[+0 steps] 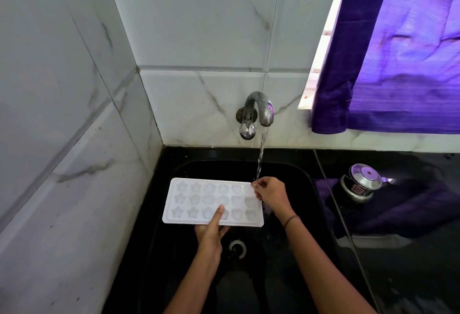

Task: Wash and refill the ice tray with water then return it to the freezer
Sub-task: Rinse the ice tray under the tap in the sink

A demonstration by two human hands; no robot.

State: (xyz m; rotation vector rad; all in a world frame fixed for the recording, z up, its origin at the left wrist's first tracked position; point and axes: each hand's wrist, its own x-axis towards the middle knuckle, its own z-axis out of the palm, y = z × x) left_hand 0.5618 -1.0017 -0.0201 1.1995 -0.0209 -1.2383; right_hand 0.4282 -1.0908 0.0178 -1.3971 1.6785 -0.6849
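A white ice tray (194,201) with star- and round-shaped cells is held level over the black sink (303,171). My left hand (211,231) grips its near edge, thumb lying on top across the cells and fingers underneath. My right hand (270,194) holds the tray's far right corner, fingers curled over the last cells. A thin stream of water (260,157) runs from the metal tap (258,109) and lands at my right hand's fingers on that corner.
The sink drain (237,249) lies below the tray. White marble-pattern tiles (74,139) close in the left and back. A steel container with a lid (361,184) stands on the black counter to the right. A purple curtain (398,64) hangs at the window above.
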